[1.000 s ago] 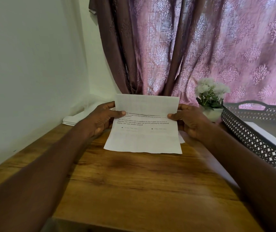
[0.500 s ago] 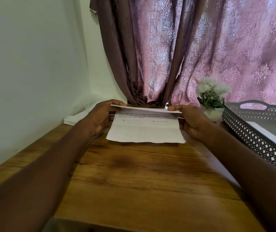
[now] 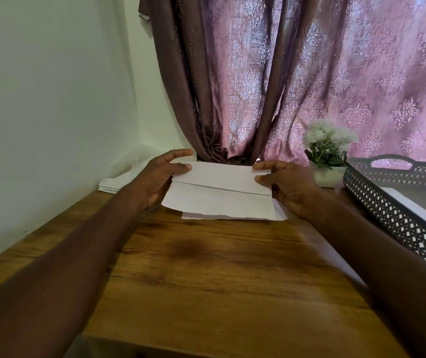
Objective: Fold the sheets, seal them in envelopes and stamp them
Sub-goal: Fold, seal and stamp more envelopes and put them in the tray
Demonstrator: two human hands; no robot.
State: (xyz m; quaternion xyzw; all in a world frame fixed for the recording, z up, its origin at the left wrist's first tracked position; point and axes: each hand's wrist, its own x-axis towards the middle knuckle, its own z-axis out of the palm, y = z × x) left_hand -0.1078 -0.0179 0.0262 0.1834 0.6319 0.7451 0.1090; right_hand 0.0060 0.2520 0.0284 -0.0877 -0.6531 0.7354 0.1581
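A pale wall ran along my left and a patterned mauve curtain hung straight ahead, behind a wooden table with a warm grain. I had both arms stretched out over it. Between my hands sat the sheet, white, its top part folded down over the lower part, the fold edge running a little aslant. My left hand gripped the sheet's left end, thumb on top of the folded flap, index finger reaching out straight behind the paper's far edge. My right hand pinched the right end, thumb pressed on the flap, the other fingers curled out of sight behind and under the paper. The sheet's near edge hung just above the table, and a second white paper peeked out from beneath it, lying flat on the wood. Off beyond my left hand, against the wall, lay a small stack of white papers. Just past my right hand stood a little pot of white flowers, and further right a dark perforated tray with handles held something flat and white.
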